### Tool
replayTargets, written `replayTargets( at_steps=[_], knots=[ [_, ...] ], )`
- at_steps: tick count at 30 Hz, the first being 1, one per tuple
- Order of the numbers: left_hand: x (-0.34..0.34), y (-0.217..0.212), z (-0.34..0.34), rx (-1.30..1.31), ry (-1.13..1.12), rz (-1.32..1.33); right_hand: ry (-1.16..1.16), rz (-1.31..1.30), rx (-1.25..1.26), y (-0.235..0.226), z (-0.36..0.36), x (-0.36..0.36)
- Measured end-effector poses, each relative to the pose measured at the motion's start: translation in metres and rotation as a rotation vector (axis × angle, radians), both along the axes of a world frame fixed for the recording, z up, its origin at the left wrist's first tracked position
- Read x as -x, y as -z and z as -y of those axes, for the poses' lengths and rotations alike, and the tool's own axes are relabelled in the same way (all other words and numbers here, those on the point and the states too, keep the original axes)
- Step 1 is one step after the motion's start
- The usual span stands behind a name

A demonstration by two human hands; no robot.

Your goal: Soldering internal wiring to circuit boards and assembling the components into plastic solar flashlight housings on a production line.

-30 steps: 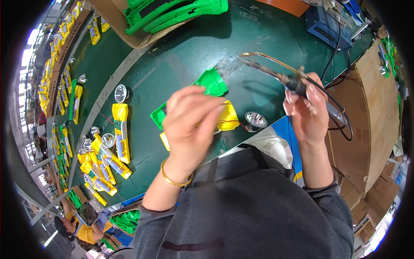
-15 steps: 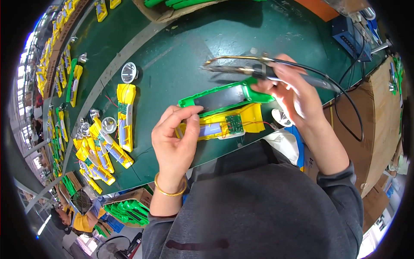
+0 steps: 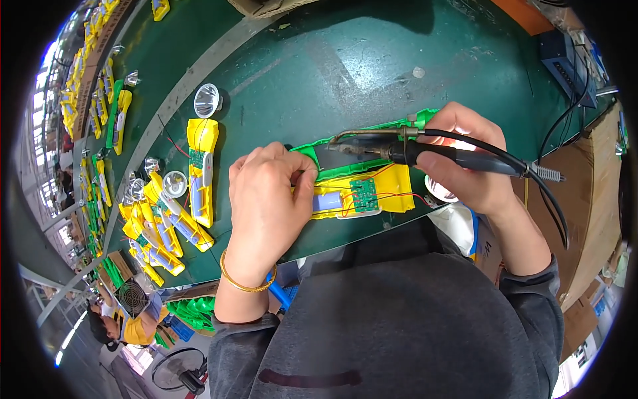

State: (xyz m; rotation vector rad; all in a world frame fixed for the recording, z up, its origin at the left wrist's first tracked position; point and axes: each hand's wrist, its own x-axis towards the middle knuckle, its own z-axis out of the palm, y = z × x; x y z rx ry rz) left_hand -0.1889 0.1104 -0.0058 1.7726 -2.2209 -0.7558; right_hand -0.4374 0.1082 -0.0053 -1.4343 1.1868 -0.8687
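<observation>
My right hand (image 3: 475,159) grips a soldering iron (image 3: 411,151) with a black handle and a thin metal guide tube along its top. Its tip hangs over a long green plastic housing (image 3: 307,154) with a dark panel (image 3: 327,159) inside. At the left end of that housing my left hand (image 3: 266,193) is closed, thumb and fingertips on it; the grip itself is partly hidden. Just nearer to me lies an open yellow housing (image 3: 399,186), holding a green circuit board (image 3: 363,196), a lilac battery cell (image 3: 327,201) and red wires. A shiny reflector (image 3: 438,191) sits beneath my right wrist.
To the left lie a yellow housing (image 3: 203,136) and a pile of similar ones (image 3: 149,229), with reflectors (image 3: 207,100) beside them. A blue box (image 3: 565,63) stands far right, near a cardboard surface (image 3: 565,199). Another person (image 3: 136,329) is at lower left.
The soldering iron has come down and toward the green housing with my right hand. My left hand has turned over, knuckles up, at the housing's left end.
</observation>
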Motion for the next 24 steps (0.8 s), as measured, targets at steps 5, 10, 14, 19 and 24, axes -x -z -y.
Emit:
replayTargets(
  at_steps=[5,10,14,19,24],
  knots=[
    [0.005,0.001,0.003,-0.021,-0.023,-0.001,-0.062,0.007,-0.036,0.008,0.005,-0.002],
    [0.007,0.002,0.003,0.030,-0.036,0.035,-0.105,-0.032,-0.002,0.008,0.008,-0.006],
    [0.006,0.003,0.002,0.026,-0.031,0.040,-0.104,0.004,-0.061,0.007,0.009,-0.009],
    [0.007,0.004,0.003,0.059,0.003,0.057,-0.120,0.039,-0.068,0.010,0.011,-0.007],
    [0.009,0.003,0.003,0.068,0.000,0.053,-0.133,-0.001,-0.029,0.009,0.013,-0.007]
  ],
)
